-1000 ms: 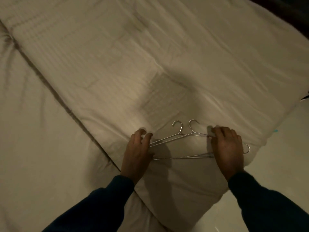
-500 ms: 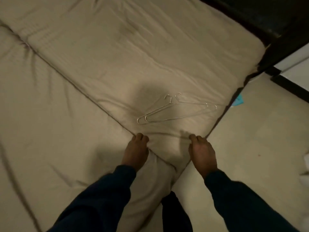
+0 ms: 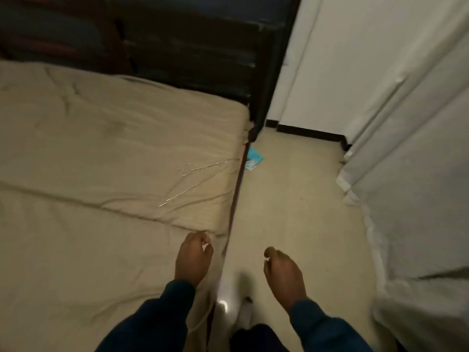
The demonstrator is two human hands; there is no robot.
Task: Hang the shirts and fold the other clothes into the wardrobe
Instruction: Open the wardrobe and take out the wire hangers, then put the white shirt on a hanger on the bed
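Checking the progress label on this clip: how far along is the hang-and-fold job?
Early stage. Done: the wire hangers lie staged on the bed near its edge. In hand: nothing; the left hand and right hand hang loosely curled, with no grip on anything, the right one over the floor. Left: every garment, as no shirts or other clothes appear in view, and no shirt is on a hanger.

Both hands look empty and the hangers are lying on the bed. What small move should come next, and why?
Probably a step toward the white fabric wardrobe on the right to fetch a shirt. The wire hangers lie free on the mattress, the left hand and right hand hold nothing, and no clothes are in view, so nothing can be hung yet.
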